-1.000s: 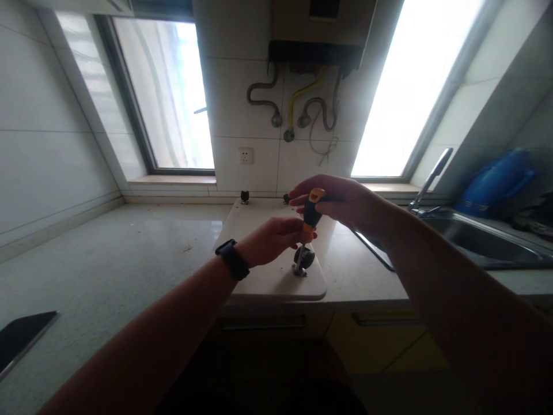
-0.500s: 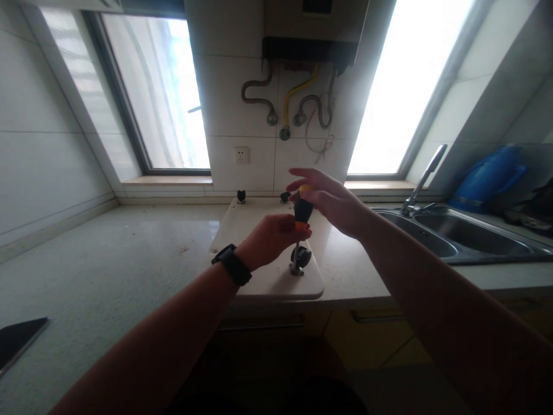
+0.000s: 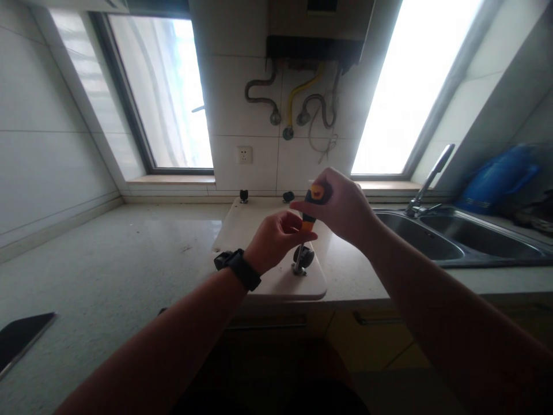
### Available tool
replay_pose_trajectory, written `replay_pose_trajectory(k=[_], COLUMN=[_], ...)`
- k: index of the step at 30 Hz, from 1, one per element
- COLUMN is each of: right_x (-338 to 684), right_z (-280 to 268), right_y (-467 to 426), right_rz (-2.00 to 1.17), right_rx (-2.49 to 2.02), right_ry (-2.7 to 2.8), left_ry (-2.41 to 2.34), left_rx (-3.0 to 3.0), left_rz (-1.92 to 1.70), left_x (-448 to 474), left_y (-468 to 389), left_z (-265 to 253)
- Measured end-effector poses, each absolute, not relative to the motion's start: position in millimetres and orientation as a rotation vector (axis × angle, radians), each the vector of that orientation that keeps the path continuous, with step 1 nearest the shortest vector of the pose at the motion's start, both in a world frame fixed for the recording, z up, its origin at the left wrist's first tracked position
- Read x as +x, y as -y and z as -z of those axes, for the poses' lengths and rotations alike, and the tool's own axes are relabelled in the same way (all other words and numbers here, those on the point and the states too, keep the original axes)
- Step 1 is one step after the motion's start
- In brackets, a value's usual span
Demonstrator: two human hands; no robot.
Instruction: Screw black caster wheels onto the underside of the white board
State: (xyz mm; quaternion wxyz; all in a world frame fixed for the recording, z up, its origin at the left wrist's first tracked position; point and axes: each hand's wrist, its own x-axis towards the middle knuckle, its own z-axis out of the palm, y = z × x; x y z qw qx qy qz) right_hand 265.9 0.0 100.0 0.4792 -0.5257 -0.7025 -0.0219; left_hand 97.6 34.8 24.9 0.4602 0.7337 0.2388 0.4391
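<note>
My right hand (image 3: 343, 199) is closed round the upper handle of a black and orange screwdriver (image 3: 309, 218). Lower on the same handle, the fingers of my left hand (image 3: 280, 233) pinch it near the shaft. The shaft points down, slightly tilted, and its tip meets the metal base of a dark caster wheel (image 3: 303, 257). That caster stands at the near right corner of a pale board (image 3: 268, 283) lying on the counter. Two more casters, one at the far left (image 3: 244, 196) and another farther right (image 3: 288, 197), sit along the back edge. Another dark caster (image 3: 222, 260) shows beside my left wrist.
A steel double sink (image 3: 436, 233) with a tap (image 3: 427, 178) is on the right, a blue object (image 3: 496, 178) behind it. On the left counter lies a dark flat device (image 3: 26, 337). A socket (image 3: 244, 154) and hoses under a wall heater (image 3: 317, 29) are ahead.
My right hand has gone from loosely spread fingers at the handle's top to a closed grip round it. The screwdriver leans a little more to the right. The view has shifted slightly.
</note>
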Motion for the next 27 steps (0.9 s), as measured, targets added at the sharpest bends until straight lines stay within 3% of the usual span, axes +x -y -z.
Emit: replay_pose_trajectory(k=[2,5,7,9,19,21,25,27], right_x=[270,281,287,290,260,262,275,280], right_z=[-100,-102,-104,-105,-98,-97,-97,-96], right_y=[-1,-2,-2,-1,7,6,2,1], right_rz=[-0.098,-0.659,-0.857,-0.795,0.221,0.091,-0.556,-0.647], right_rx=[-1.232,-0.934,-0.844,-0.893,-1.278,-1.239,-0.933,-0.9], right_ry=[1.787,1.919,1.944,1.932,1.816,1.863,1.968,1.962], left_ry=[-0.54,-0.433,-0.38,-0.355,-0.555,-0.531,-0.487,-0.452], left_rx=[1.809,1.82,1.822,1.809,1.813,1.817,1.885,1.9], left_rz=[-1.053,-0.973,-0.92,-0.891,-1.131,-1.121,-1.037,-0.972], left_x=[97,92,89,87,104,104,97,93], left_y=[-36,-40,-41,-42,-33,-34,-39,-42], left_z=[-26,-28,-29,-29,-18,-19,-26,-29])
